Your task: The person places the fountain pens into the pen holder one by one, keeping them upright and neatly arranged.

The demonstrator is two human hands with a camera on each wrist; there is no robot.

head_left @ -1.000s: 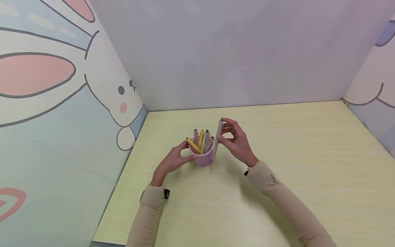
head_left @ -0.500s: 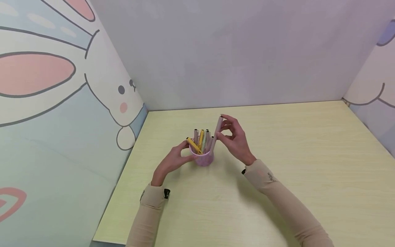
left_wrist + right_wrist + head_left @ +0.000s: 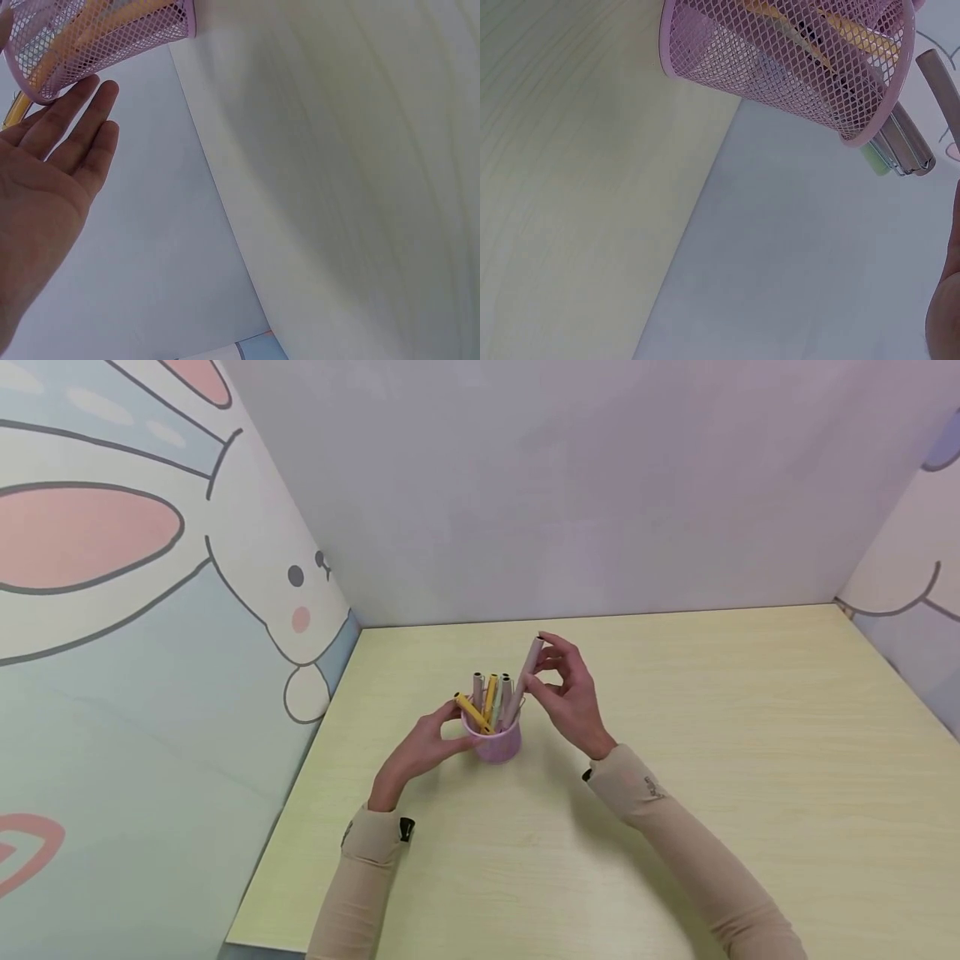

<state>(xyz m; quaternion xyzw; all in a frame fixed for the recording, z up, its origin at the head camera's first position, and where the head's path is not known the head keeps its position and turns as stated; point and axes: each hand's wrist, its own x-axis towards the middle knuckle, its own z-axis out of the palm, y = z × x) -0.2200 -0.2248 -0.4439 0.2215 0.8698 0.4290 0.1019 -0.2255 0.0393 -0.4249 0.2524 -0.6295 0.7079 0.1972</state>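
Observation:
A pink mesh pen holder (image 3: 498, 749) stands on the table, with several grey, yellow and pale green pens in it. One yellow pen (image 3: 471, 712) leans out over its left rim. My left hand (image 3: 423, 750) holds the holder near the rim, thumb in front and fingers at the back left. In the left wrist view, fingertips touch the mesh wall (image 3: 127, 41). My right hand (image 3: 573, 702) pinches a greyish-pink pen (image 3: 532, 660) near its upper end, tilted over the holder's right side. In the right wrist view that pen's lower end (image 3: 939, 79) is outside the rim.
The pale wood-grain table (image 3: 675, 735) reaches back to a plain grey wall (image 3: 562, 493). A wall with rabbit drawings (image 3: 150, 693) borders the left side, and another printed wall (image 3: 911, 543) the right.
My right hand has raised the greyish-pink pen and shifted it left, from beside the pen holder to over its right side. My left hand keeps its hold on the holder.

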